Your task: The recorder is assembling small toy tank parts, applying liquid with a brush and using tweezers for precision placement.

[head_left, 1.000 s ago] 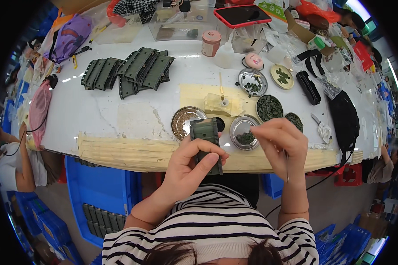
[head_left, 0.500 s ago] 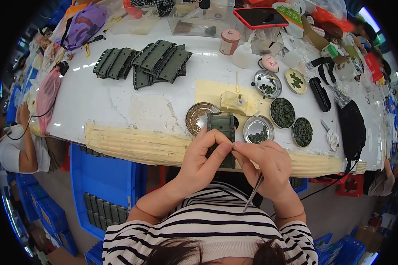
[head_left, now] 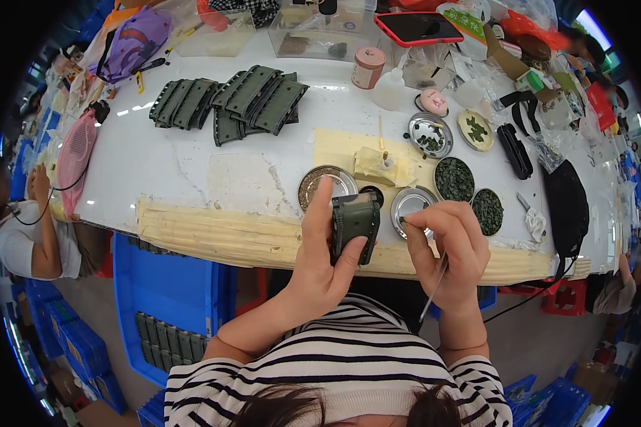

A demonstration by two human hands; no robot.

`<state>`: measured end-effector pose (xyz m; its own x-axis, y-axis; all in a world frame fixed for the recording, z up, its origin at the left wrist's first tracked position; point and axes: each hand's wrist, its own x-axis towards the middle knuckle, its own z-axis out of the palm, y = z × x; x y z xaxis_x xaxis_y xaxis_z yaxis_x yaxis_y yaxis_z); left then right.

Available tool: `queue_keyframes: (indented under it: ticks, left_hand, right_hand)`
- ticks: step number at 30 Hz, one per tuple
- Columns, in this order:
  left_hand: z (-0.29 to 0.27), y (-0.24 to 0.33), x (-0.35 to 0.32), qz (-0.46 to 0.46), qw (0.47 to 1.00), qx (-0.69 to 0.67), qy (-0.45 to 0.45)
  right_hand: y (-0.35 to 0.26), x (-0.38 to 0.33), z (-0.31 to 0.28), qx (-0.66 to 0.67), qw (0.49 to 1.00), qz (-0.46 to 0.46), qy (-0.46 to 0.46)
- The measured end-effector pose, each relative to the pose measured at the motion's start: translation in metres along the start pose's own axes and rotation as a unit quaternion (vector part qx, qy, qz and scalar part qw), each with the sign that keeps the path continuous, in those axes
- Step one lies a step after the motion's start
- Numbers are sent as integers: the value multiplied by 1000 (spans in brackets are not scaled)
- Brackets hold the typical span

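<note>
My left hand [head_left: 313,249] holds a dark green, ribbed plastic part [head_left: 356,220] tilted over the table's front edge, thumb on its near side and index finger raised along its left. My right hand [head_left: 457,249] is to the right of it, above a shallow metal dish [head_left: 397,203]. Its thumb and index finger pinch a small dark piece [head_left: 403,219], too small to identify. Thin metal tweezers [head_left: 433,290] are tucked in the same hand, pointing down toward my body. A round tin of brown bits [head_left: 319,178] is just behind the part.
Tins of small dark green pieces [head_left: 454,180] stand right of a taped block [head_left: 384,165]. Similar green parts [head_left: 260,99] are stacked at the back left. A blue crate [head_left: 165,274] sits below the table's padded edge [head_left: 214,235]. A phone [head_left: 420,28] lies far back.
My hands have moved apart. The left hand has tipped the green part, and its index finger has lifted. The right hand has moved right, over the metal dish.
</note>
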<state>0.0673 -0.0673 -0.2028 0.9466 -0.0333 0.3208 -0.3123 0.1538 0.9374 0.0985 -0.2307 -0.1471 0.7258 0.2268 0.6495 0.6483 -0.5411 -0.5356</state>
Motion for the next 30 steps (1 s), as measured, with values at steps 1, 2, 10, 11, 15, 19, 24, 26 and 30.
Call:
queue_keyframes:
  ticks: [1, 2, 10, 11, 15, 19, 24, 26, 30]
  left_hand:
    - [-1, 0, -1, -5, 1000, 13, -17]
    - [-4, 0, -2, -9, 999, 25, -34]
    - [-9, 8, 0, 33, 985, 152, -78]
    - [-10, 6, 0, 42, 983, 160, -78]
    - [-8, 8, 2, 75, 973, 202, -80]
    - [-8, 10, 1, 66, 973, 202, -90]
    - [-5, 12, -2, 63, 967, 230, -89]
    - [-5, 13, -2, 65, 965, 236, -98]
    - [-7, 11, -3, 72, 961, 240, -114]
  right_hand:
    - [3, 2, 1, -13, 1000, -24, 3]
    - [5, 3, 2, -15, 999, -37, -10]
    - [11, 3, 6, -27, 998, -48, -38]
    - [11, 3, 6, -32, 997, -52, -42]
    - [12, 3, 3, -83, 990, -95, -57]
    - [14, -2, -2, -124, 980, -137, -68]
    - [11, -2, -5, -166, 971, -156, -71]
    - [11, -3, -6, -161, 972, -149, -80]
    - [12, -5, -9, -142, 976, -133, -101]
